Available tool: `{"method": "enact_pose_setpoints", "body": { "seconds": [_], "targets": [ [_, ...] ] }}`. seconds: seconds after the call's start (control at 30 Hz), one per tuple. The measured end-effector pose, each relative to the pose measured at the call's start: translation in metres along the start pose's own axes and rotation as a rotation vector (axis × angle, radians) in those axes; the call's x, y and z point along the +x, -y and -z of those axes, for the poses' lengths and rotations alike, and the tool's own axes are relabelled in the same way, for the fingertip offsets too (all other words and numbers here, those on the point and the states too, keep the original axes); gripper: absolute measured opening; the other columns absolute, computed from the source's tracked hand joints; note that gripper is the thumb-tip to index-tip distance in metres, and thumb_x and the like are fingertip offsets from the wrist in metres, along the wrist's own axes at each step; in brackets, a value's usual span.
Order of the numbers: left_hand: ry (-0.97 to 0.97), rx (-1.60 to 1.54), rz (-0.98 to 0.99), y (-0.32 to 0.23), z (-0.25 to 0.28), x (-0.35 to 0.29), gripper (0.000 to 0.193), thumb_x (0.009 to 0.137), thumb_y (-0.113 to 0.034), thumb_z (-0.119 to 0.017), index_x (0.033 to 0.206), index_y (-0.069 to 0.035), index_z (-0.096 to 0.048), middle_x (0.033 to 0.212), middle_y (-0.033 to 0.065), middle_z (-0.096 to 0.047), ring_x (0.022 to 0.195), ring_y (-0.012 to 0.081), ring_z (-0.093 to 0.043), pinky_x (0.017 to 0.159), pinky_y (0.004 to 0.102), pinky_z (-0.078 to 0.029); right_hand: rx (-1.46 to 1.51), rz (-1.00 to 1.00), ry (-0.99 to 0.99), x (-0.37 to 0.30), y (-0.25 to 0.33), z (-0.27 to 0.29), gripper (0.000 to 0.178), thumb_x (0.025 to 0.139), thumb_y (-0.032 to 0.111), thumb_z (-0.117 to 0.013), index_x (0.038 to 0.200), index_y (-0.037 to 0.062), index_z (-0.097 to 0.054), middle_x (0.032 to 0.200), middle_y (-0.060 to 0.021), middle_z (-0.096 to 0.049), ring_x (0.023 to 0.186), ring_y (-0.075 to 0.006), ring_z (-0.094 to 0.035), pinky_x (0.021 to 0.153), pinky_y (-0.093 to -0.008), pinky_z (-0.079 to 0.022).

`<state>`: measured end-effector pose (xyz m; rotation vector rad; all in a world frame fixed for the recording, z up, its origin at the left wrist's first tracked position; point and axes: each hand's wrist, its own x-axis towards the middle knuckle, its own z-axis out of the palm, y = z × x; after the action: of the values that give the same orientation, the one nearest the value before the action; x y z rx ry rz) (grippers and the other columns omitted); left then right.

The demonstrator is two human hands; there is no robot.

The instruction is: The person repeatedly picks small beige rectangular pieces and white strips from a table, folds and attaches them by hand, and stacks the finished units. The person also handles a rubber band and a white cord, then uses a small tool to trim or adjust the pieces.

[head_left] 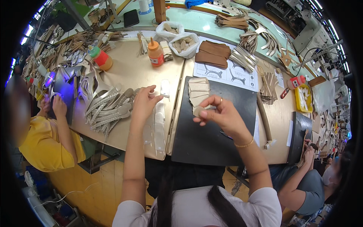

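Over the left part of the worktable, my left hand (143, 102) is held with its thumb and forefinger apart and nothing seen between them. Just beyond its fingertips lies a pale rounded strip (165, 87). My right hand (225, 117) pinches a small beige rounded piece (198, 111) above the black mat (211, 147). Right by it, a fanned stack of beige leather pieces (199, 87) rests on the mat. Silvery flat strips (159, 126) lie below my left hand, and a pile of braided metallic straps (107, 109) spreads to its left.
Two glue bottles, one orange (155, 53) and one green-capped (100, 58), stand at the back. White bags (185, 45) of oval pieces sit beside brown leather pieces (213, 54) and a printed sheet (247, 81). Co-workers sit left (49, 147) and right (310, 189).
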<state>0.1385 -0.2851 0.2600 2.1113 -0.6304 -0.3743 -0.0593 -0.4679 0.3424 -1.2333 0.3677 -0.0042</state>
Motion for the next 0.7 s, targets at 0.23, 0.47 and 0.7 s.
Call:
{"method": "enact_pose_setpoints", "body": {
  "seconds": [0.23,0.47,0.7],
  "targets": [
    [0.013,0.338,-0.043,0.005,-0.022,0.046,0.049,0.068,-0.015,-0.079,0.113,-0.002,-0.063,0.098,0.0136,-0.06,0.082,0.023,-0.061,0.079,0.0332,-0.05,0.15,-0.023,-0.141,-0.044,-0.041,-0.001,0.018,0.089,0.009,-0.068,0.098,-0.0013,-0.056,0.092,-0.0106,-0.064,0.078,-0.0184,-0.069,0.062,-0.0233,-0.055],
    [0.13,0.153,0.102,-0.003,-0.023,0.054,0.041,0.068,-0.004,-0.074,0.106,-0.003,-0.059,0.086,0.0101,-0.06,0.081,0.0241,-0.061,0.072,0.0347,-0.05,0.342,0.031,-0.194,-0.05,-0.051,0.002,0.015,0.089,0.006,-0.066,0.098,0.0005,-0.056,0.087,-0.0112,-0.066,0.076,-0.018,-0.069,0.063,-0.0249,-0.057],
    [0.122,-0.443,0.096,-0.04,0.002,0.007,0.033,0.079,-0.005,-0.07,0.11,0.001,-0.06,0.081,0.003,-0.061,0.072,0.0107,-0.059,0.062,0.0263,-0.049,0.418,0.1,-0.146,-0.042,-0.04,-0.017,0.016,0.088,0.005,-0.067,0.098,-0.003,-0.059,0.091,-0.0125,-0.067,0.079,-0.0193,-0.069,0.069,-0.026,-0.057]
  ]
}}
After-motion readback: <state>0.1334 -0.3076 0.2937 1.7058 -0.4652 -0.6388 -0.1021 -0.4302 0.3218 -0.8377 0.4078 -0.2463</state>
